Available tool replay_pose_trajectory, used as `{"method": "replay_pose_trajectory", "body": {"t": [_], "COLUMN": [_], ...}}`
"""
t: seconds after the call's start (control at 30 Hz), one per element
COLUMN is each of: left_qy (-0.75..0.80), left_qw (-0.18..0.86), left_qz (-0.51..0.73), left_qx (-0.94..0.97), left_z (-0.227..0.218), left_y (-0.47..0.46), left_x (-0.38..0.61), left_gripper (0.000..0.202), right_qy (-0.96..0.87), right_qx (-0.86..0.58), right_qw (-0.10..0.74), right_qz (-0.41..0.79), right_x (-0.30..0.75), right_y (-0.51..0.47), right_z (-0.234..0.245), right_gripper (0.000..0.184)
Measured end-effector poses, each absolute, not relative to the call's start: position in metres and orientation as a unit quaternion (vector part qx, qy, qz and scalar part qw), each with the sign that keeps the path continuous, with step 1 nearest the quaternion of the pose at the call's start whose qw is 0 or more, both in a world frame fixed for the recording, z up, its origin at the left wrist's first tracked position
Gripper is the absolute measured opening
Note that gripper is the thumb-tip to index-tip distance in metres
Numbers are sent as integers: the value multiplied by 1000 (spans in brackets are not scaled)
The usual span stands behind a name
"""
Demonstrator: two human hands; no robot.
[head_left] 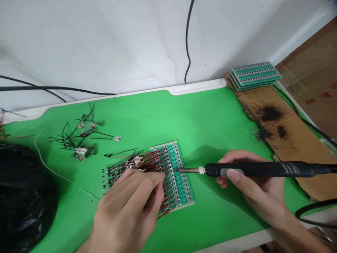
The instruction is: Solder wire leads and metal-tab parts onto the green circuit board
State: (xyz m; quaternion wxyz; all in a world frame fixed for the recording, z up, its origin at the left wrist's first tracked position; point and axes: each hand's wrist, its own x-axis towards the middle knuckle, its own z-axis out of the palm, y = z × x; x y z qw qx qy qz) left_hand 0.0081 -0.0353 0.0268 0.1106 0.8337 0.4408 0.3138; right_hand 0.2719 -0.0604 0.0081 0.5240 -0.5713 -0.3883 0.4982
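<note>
Soldering iron is clenched in the right hand, its black pen-style handle held between thumb and fingers. Its metal tip is brought over the green circuit-board panel at centre frame, though contact between tip and panel cannot be told. Red and black wires are fanned out from the panel toward the left, with their stripped ends lying over its rows of solder pads. The left hand is laid across those wires at the lower left of the panel, with the fingertips pressed down near its edge; whether any wire is pinched cannot be told. Green work mat is spread beneath both hands. Loose wired components are heaped on the left of the mat. A stack of green boards is placed on scorched cardboard at upper right, and a black plastic bag is seen at the left edge of the frame.
</note>
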Motion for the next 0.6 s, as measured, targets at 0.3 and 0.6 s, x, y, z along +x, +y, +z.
{"method": "replay_pose_trajectory", "body": {"t": [0.3, 0.6], "left_qy": [436, 433], "left_qw": [96, 105], "left_qz": [317, 301], "left_qx": [837, 843], "left_z": [26, 27], "left_y": [-35, -34], "left_x": [9, 9], "left_gripper": [18, 18], "right_qy": [-409, -402], "right_qx": [-567, -575], "right_qw": [508, 512], "right_qz": [502, 496], "right_x": [276, 275], "right_y": [-61, -60], "right_z": [6, 7], "right_gripper": [25, 29]}}
